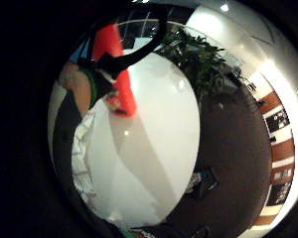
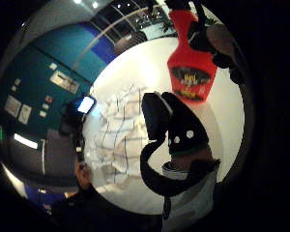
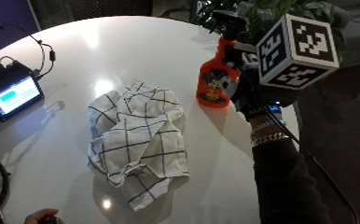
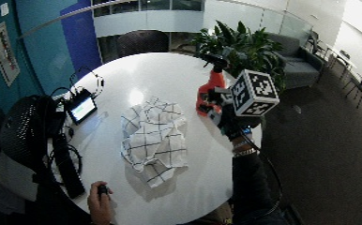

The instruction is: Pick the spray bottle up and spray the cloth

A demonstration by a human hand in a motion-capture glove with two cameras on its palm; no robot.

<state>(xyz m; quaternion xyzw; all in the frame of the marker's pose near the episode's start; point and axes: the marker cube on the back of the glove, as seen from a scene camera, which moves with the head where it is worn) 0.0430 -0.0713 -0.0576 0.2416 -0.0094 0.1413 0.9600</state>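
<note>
At the far left of the outside view a small screen point(image 3: 9, 95) sits on the white surface point(image 3: 149, 51). In the middle lies the crumpled checked cloth point(image 3: 136, 140). Upper right of it stands the orange spray bottle point(image 3: 216, 84), upright, with the gloved right hand point(image 3: 247, 91) at its side; whether the grip grasps it cannot be told.

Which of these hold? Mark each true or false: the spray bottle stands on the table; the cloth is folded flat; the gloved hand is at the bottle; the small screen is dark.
1. The spray bottle stands on the table. True.
2. The cloth is folded flat. False: it lies crumpled in a heap.
3. The gloved right hand is at the bottle. True, though the finger curl is hidden.
4. The small screen is dark. False: it is lit.
</note>
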